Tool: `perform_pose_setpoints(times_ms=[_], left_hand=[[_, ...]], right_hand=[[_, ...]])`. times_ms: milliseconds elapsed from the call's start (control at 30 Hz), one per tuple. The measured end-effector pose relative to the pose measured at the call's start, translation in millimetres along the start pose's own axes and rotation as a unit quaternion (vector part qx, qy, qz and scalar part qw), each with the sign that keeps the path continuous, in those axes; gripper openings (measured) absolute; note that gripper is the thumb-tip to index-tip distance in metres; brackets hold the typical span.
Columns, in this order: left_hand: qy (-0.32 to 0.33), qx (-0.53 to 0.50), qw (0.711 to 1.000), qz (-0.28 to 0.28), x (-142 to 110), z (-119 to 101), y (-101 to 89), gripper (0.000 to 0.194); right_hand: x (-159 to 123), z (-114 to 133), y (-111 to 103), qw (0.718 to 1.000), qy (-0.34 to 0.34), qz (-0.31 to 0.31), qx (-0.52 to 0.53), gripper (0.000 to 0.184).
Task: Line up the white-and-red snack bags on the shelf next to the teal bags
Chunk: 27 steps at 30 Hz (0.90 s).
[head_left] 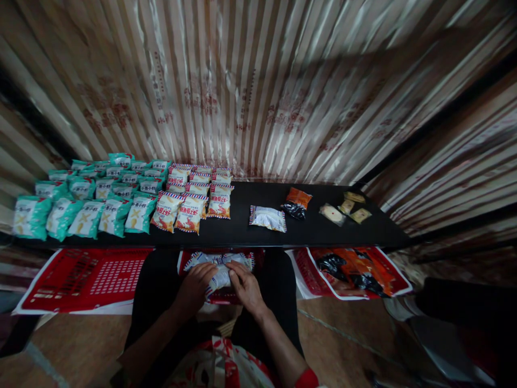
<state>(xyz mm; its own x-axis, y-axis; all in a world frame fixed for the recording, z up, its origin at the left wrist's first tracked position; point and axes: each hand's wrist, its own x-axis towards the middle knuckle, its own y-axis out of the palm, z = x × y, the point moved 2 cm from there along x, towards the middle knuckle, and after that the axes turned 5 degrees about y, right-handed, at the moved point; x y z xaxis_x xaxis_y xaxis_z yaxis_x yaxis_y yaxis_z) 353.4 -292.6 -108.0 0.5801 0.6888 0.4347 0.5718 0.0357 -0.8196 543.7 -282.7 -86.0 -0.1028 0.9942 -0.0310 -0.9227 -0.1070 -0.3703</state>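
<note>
Between my knees a red basket (182, 265) holds several silver-white snack packets (222, 276) with blue and red striped ends. The fingers of my left hand (200, 281) are curled over the packets on the left side. From the right, my right hand (244, 281) closes on the packets too, close to the left hand. Which packet each hand grips is partly hidden by the fingers. On the black table just ahead lies a single silver-white snack packet (267, 218), its back side up.
Teal snack packets (86, 217) stand in rows on the black table (238, 237), beside orange-and-white packets (189, 213). Farther right lie an orange-and-black packet (297, 203), a round wrapped item (332, 214) and small yellowish packets (360, 215). Red baskets (92, 280) sit below on both sides; a striped curtain (250, 81) hangs behind.
</note>
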Motion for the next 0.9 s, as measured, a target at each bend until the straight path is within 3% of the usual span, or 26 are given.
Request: perform_pose_setpoints(times_ms=[133,267,533,700,900], left_hand=[[-0.043,-0.035,0.998,0.034,4.7,3.4,-2.6,0.054],[-0.074,-0.071,0.993,0.054,10.5,7.1,-7.2,0.051],[-0.144,-0.129,0.979,0.068,24.5,9.5,-16.8,0.036],[-0.216,-0.203,0.951,0.087,32.0,12.1,-24.8,0.042],[-0.279,-0.298,0.911,0.059,39.0,14.9,-29.2,0.046]], right_hand=[[-1.8,8.0,3.3,0.993,-0.033,0.09,-0.069,0.038],[-0.7,3.6,5.8,0.984,-0.048,0.117,-0.128,0.054],[-1.7,-2.5,4.9,0.99,-0.024,0.076,-0.116,0.043],[-3.8,2.0,3.3,0.996,0.009,0.057,-0.073,0.038],[-5.6,3.7,4.5,0.998,0.035,0.041,-0.03,0.036]])
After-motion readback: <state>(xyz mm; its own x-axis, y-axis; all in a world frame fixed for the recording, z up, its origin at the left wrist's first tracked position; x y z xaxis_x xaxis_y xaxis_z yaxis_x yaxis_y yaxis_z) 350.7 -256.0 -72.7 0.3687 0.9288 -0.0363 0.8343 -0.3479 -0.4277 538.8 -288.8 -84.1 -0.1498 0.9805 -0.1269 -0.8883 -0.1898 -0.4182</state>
